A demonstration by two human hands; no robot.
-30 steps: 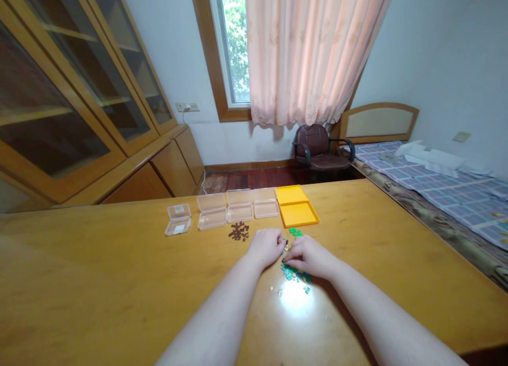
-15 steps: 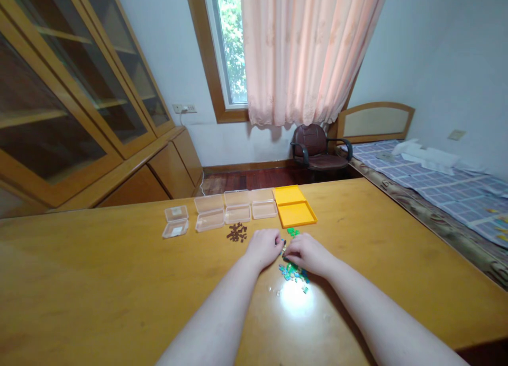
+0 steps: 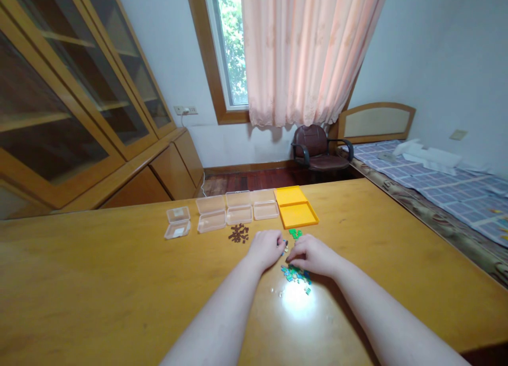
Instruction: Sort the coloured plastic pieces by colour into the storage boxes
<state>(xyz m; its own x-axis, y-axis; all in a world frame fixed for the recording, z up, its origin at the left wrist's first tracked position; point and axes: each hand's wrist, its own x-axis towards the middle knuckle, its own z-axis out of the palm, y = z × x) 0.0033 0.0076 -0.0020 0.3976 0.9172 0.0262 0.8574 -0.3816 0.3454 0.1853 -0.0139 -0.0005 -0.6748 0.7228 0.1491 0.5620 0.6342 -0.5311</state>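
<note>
Yellow box [image 3: 296, 207] lies open on the wooden table [image 3: 99, 281], and that's our marker. Just on the near side of the yellow box both hands are down low: left hand [image 3: 266, 248] and right hand [image 3: 311, 255], fingers curled in, fingertips almost meeting. A tiny piece [image 3: 285, 244] shows right at the left fingertips, but it's too small to tell whether either hand is pinching it. Further to the near side of the yellow box, beside the right hand, lies the mixed pile [image 3: 296, 274] of green and blue bits. A few green pieces [image 3: 295, 232] sit just off the yellow box's near edge. Left of the yellow box, 4 clear boxes [image 3: 238, 207] stand in a row, all open. Near-left of the yellow box, the brown pieces [image 3: 238, 233] lie in a little heap.
</note>
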